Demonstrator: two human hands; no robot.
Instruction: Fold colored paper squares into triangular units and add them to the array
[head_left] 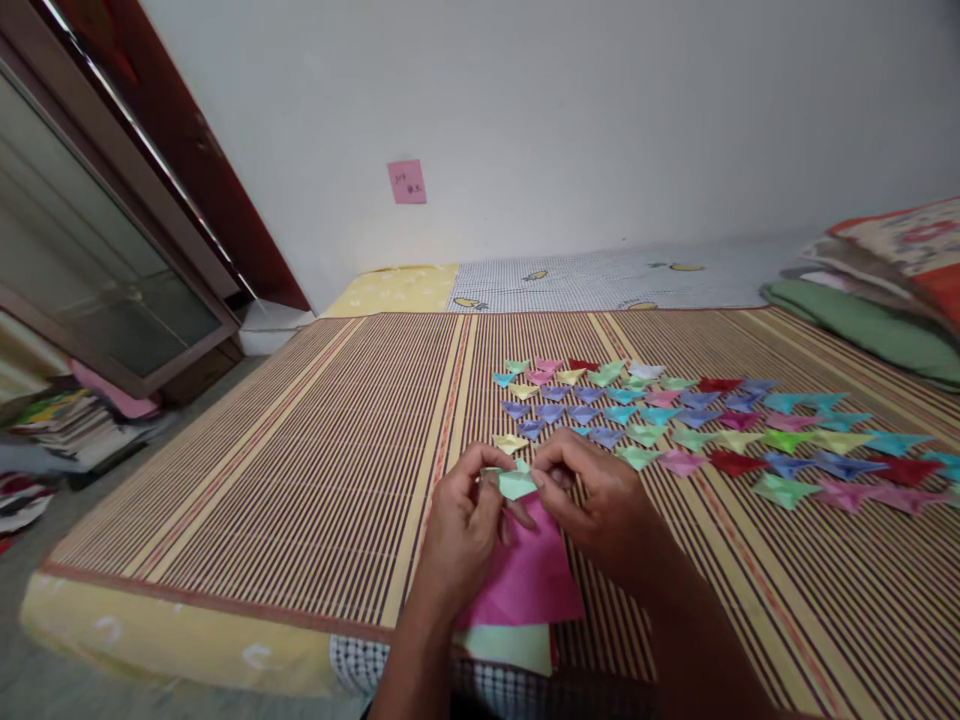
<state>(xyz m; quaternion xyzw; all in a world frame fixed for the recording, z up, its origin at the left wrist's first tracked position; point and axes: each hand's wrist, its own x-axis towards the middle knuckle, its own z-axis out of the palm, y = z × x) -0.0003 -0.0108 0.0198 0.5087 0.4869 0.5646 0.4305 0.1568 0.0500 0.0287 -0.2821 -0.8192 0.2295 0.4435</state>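
My left hand and right hand both pinch a pale green folded paper, held above a pink sheet at the striped mat's near edge. Folded paper pieces lie in rows beyond. No container holds them. A pink note on the wall bears handwriting (too small to read).

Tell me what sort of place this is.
Probably a bedroom: a striped mat is spread over patterned sheets, as on a bed, and what looks like folded bedding is piled at the far right.
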